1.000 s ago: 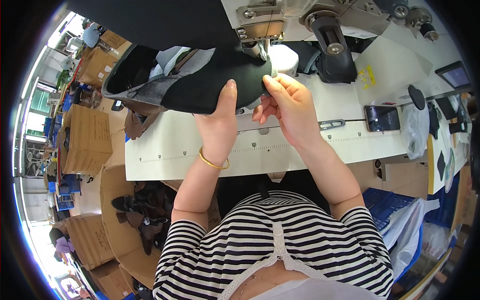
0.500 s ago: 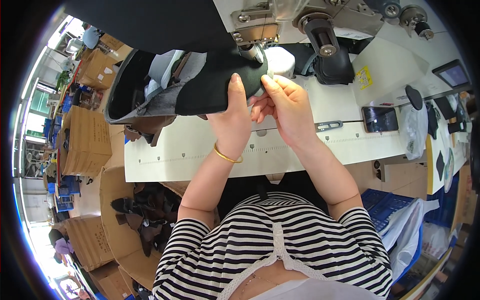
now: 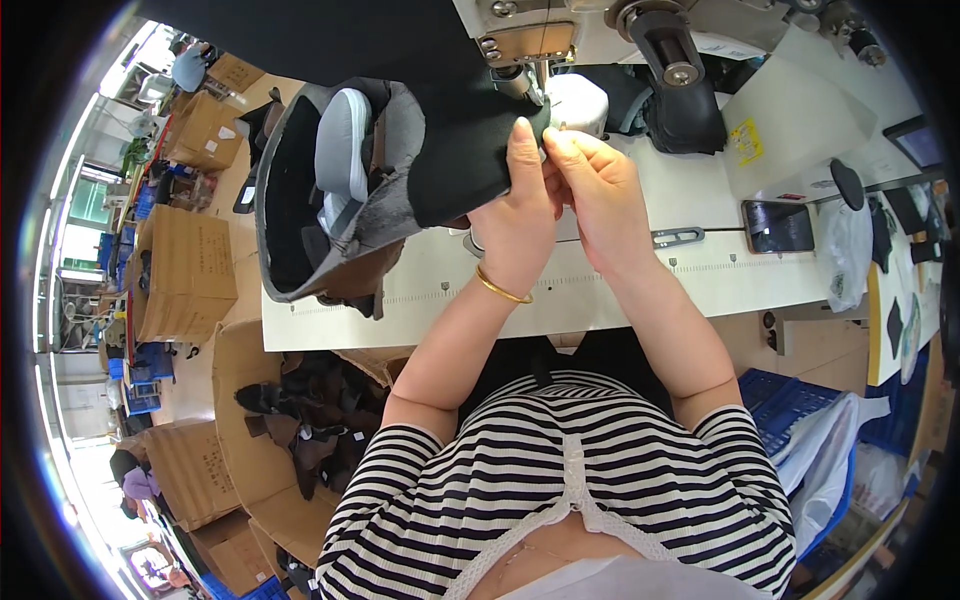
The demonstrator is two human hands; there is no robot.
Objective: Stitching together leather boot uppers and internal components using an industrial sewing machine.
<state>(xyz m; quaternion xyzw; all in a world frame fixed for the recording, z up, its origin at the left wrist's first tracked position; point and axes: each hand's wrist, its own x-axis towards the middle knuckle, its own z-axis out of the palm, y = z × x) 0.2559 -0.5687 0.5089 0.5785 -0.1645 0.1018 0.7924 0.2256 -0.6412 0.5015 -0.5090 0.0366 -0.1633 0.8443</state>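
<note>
A black fabric piece point(image 3: 455, 150) with grey fuzzy panels and brown parts underneath lies under the presser foot point(image 3: 522, 85) of a sewing machine point(image 3: 530, 42). My left hand point(image 3: 520, 215) grips its near edge, thumb on top and fingers hidden below. Close by on the right, my right hand point(image 3: 605, 195) pinches the edge of the black fabric piece just in front of the presser foot, its thumb against the curled fingers. The left end of the piece opens like a pouch, and a light grey padded part point(image 3: 342, 145) shows inside.
A phone point(image 3: 778, 227) and a slotted metal plate point(image 3: 678, 237) lie on the white machine table point(image 3: 600, 305). Dark pieces point(image 3: 685, 120) are stacked behind. An open carton point(image 3: 235, 400) of brown scraps stands at lower left, a blue crate point(image 3: 775, 395) at lower right.
The pouch-like end has swung toward me and turned, showing more of its inside. My left hand has shifted right, closer to my right hand. The whole view has also shifted slightly.
</note>
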